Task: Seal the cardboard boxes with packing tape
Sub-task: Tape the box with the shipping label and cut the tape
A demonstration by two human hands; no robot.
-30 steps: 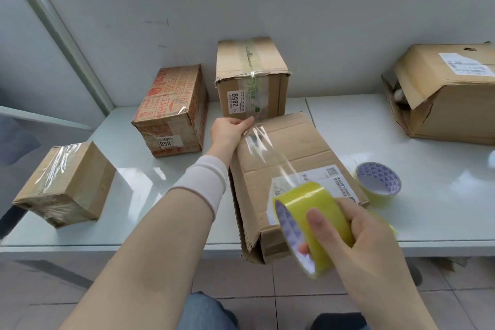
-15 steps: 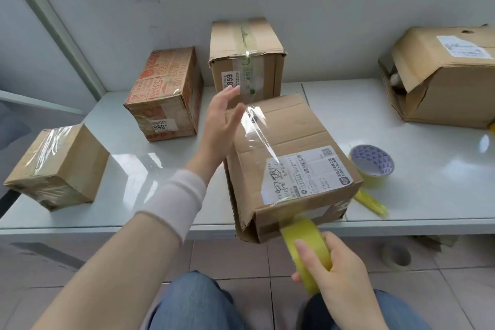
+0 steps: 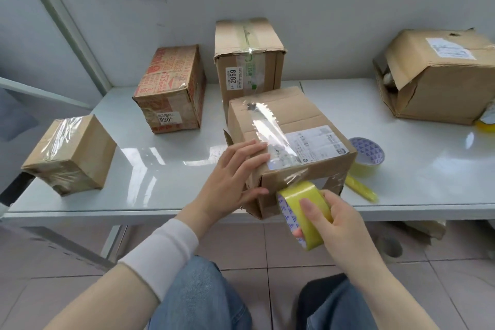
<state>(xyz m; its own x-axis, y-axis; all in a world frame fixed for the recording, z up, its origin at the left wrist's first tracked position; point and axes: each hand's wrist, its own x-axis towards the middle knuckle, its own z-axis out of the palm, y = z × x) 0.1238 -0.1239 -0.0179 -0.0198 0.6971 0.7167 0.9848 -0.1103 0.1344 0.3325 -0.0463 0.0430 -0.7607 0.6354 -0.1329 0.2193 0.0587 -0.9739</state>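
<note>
A brown cardboard box (image 3: 302, 112) with a white shipping label sits at the table's front edge, overhanging it a little. A strip of clear tape (image 3: 267, 128) runs across its top and down the near face. My left hand (image 3: 235, 177) lies flat with straight fingers on the box's near left corner. My right hand (image 3: 340, 222) grips a yellow tape roll (image 3: 305, 211) just below the box's near face, with tape still joined to the box.
On the white table (image 3: 166, 177) stand a small taped box (image 3: 69, 155) at the left, a red printed box (image 3: 171, 88), a tall box (image 3: 249, 53) at the back and an open torn box (image 3: 439, 75) at the right. A second tape roll (image 3: 369, 153) and a yellow cutter (image 3: 361, 190) lie right of the box.
My left hand came back from the box's far edge to its near left corner. My right hand pulled the roll down over the near face, laying tape along the top.
</note>
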